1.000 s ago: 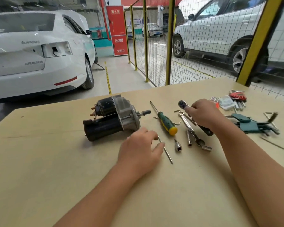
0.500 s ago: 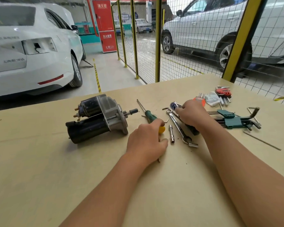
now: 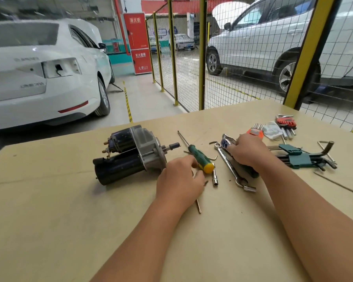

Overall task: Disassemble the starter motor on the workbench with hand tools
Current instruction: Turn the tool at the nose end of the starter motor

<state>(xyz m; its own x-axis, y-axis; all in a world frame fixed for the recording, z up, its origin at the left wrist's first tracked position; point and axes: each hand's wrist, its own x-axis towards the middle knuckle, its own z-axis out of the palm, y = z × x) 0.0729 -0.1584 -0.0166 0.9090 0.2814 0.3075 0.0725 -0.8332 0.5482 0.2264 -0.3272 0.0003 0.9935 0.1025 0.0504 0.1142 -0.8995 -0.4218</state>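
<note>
The starter motor [image 3: 130,153] lies on its side on the worktop [image 3: 49,220], left of centre, black body toward me and to the left, silver nose housing and pinion shaft pointing right toward the tools; nothing is off it yet that I can see. What has changed in the last second is my left hand [image 3: 179,180]: it was resting flat nearer me beside a thin rod, and it has now slid up to the green-and-yellow screwdriver [image 3: 201,159], my fingers [image 3: 192,162] loosely bent and touching the handle by its yellow end, not wrapped round it yet. The thin rod [image 3: 198,206] now pokes out from under my wrist. My right hand [image 3: 247,151] has stayed put, curled over the dark handle of the ratchet [image 3: 225,142], whose head shows just beyond my knuckles. I take this to mean I am picking tools, so the strip-down itself has not begun. A combination wrench [image 3: 229,167] lies just under my right hand, with a small socket [image 3: 215,179] between the hands. Further right, the only containers are holders: a green clip [image 3: 298,158] holding long hex keys and a red one [image 3: 286,123] holding a shorter set.
</note>
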